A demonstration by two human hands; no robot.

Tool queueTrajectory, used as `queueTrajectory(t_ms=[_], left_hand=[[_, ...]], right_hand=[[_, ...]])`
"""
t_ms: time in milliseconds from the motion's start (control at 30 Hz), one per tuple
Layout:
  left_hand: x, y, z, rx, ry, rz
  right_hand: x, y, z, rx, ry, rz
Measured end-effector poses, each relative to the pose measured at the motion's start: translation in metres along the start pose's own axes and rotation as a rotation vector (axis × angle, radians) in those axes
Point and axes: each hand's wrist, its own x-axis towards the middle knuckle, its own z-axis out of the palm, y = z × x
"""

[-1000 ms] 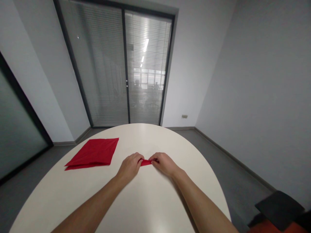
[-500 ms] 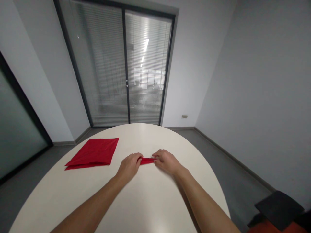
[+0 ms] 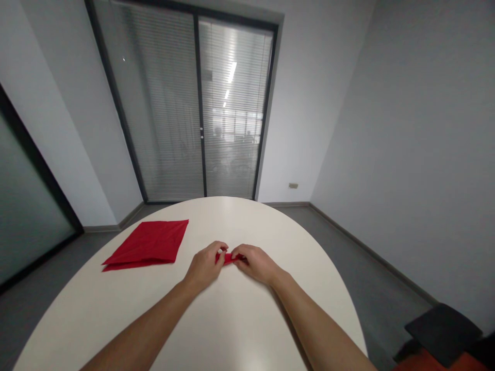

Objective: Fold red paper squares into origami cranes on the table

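Observation:
Between my two hands is a narrow folded strip of red cloth (image 3: 229,258), low over the middle of the table. My left hand (image 3: 207,263) has its fingers closed around the strip's left end. At the other end, my right hand (image 3: 253,262) pinches the cloth with fingers and thumb. Much of the strip is hidden behind my fingers. Off to the left, a larger folded red cloth (image 3: 149,242) lies flat, with its layers slightly apart along the near edge.
Both forearms rest over a round white table (image 3: 216,330). Beyond it stands a glass partition with blinds (image 3: 235,154). A black and orange chair (image 3: 444,330) is at the lower right. Grey walls (image 3: 417,129) flank the table.
My right hand has moved left, closer to my left hand. Less of the red strip shows between them, and it looks shorter. The larger red cloth has not moved.

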Motion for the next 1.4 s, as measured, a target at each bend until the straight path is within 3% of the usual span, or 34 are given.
queueTrajectory(t_ms=[267, 400, 600, 867, 1133, 1400], left_hand=[[-0.002, 0.004, -0.007, 0.140, -0.052, 0.217], [-0.001, -0.002, -0.005, 0.182, -0.038, 0.254], [0.001, -0.006, -0.002, 0.205, -0.029, 0.299], [0.001, -0.008, 0.001, 0.237, -0.106, 0.267], [-0.004, -0.004, -0.002, 0.180, -0.159, 0.222], [-0.010, -0.013, 0.007, 0.200, -0.271, 0.235]], right_hand=[[-0.001, 0.010, 0.002, 0.192, 0.018, 0.143], [-0.002, 0.017, 0.005, 0.249, 0.004, 0.234], [-0.002, 0.018, 0.006, 0.189, 0.009, 0.261], [-0.001, 0.011, 0.001, -0.018, 0.032, 0.070], [-0.002, 0.004, -0.008, -0.164, -0.044, -0.053], [-0.002, 0.004, -0.008, -0.264, -0.069, -0.017]])
